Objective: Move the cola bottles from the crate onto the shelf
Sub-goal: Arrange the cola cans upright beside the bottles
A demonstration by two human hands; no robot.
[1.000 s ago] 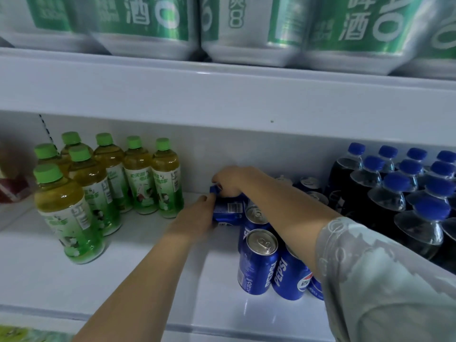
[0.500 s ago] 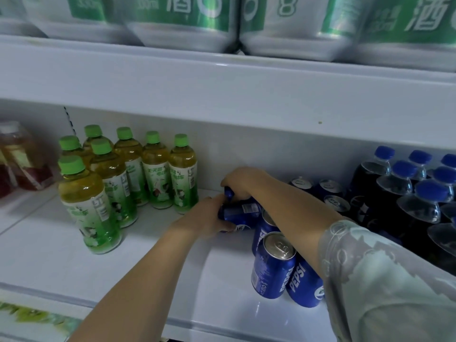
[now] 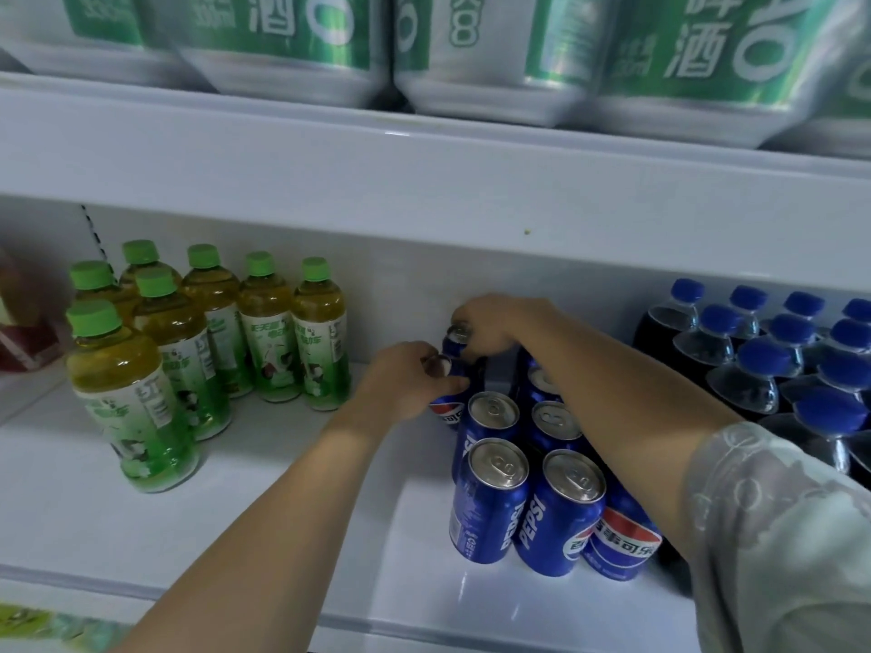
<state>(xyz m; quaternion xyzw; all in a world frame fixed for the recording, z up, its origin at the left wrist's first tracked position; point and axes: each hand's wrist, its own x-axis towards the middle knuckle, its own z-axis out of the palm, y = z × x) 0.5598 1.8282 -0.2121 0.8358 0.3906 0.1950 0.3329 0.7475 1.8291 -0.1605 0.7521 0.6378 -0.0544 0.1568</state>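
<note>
Head view shows both your hands at the shelf (image 3: 283, 511) back, left hand (image 3: 405, 384) fingers curled round one cola can (image 3: 445, 410), right hand (image 3: 495, 325) gripping another's (image 3: 456, 341) top; rigid, smooth, probably slippery, so hold each mid-body.

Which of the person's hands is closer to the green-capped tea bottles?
The left. The left hand grips a Pepsi can just right of the tea bottles. The right hand holds another can farther right, nearer the back wall.
</note>
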